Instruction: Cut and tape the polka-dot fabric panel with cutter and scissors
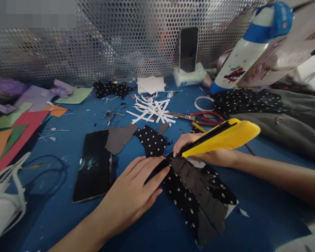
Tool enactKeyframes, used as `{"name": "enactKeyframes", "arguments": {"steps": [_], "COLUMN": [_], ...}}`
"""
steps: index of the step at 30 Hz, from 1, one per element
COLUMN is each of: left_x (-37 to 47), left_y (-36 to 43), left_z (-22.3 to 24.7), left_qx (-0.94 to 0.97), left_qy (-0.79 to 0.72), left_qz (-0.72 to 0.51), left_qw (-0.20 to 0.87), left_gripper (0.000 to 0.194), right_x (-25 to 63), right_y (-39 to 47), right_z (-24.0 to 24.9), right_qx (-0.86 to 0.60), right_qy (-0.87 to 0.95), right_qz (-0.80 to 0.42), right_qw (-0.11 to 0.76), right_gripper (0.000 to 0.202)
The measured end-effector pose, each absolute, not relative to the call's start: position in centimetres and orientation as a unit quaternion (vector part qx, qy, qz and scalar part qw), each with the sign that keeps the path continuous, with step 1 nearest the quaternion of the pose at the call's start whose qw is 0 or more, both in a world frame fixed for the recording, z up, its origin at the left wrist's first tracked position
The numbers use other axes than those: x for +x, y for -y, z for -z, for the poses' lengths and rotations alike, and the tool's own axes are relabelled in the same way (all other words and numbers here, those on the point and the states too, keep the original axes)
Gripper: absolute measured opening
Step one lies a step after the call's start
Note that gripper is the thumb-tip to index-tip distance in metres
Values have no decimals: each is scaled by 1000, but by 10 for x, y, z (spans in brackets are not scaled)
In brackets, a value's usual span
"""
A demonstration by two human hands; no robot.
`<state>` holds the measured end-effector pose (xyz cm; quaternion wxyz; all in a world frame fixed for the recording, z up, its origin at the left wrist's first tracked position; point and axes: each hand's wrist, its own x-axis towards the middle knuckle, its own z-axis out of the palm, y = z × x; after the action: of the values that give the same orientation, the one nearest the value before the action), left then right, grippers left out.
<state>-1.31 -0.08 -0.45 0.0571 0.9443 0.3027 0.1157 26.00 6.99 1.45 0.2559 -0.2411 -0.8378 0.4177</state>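
Low in the middle lies a flat piece covered in black, white-dotted cloth point(177, 197), with a wrinkled dark grey patch point(199, 189) on it. My left hand point(139, 185) is at its upper left corner, holding the edge with extended fingers. Closed around a yellow and black hand tool point(223, 138), my right hand point(212, 154) has its fingertips on the top edge of the piece. The tool's kind and working end are not clear. Just beyond the fingertips are a loose dotted cloth scrap point(153, 141) and a grey scrap point(119, 138).
A black phone point(94, 164) lies left of my left hand. White paper strips point(152, 110) and red-handled scissors point(196, 116) sit behind. Colored paper point(23, 129) and a white-corded device point(2, 210) are left. A bottle point(241, 52) and propped phone point(188, 49) stand near the perforated metal panel point(120, 38).
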Motion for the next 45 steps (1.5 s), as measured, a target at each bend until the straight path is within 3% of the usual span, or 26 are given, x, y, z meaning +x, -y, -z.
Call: {"name": "enactKeyframes", "arguments": {"steps": [9,17,28,36,41,45], "left_x": [-12,-13,-11,-11,-14,-14], "left_y": [1,0,0,0,2,2], "left_z": [5,4,5,4,5,7], "left_qx": [941,942,941,935,935,935], "left_qy": [-305,-299,-303,-338,-340,-341], "left_qz": [-127,-129,-131,-99,-87,-80], "left_qw": [77,84,69,53,56,63], "left_gripper": [44,46,44,54,56,55], "right_x": [261,261,260,263,262,260], "right_y": [-72,-72,-79,-71,-70,-70], "right_z": [2,-5,5,-1,-3,-9], "right_qx": [-224,-213,-180,-214,-236,-232], "right_qy": [779,787,809,807,818,821], "right_qz": [-463,-500,-491,-474,-443,-435], "right_qw": [360,293,270,282,283,288], "right_gripper": [8,15,31,30,15,14]}}
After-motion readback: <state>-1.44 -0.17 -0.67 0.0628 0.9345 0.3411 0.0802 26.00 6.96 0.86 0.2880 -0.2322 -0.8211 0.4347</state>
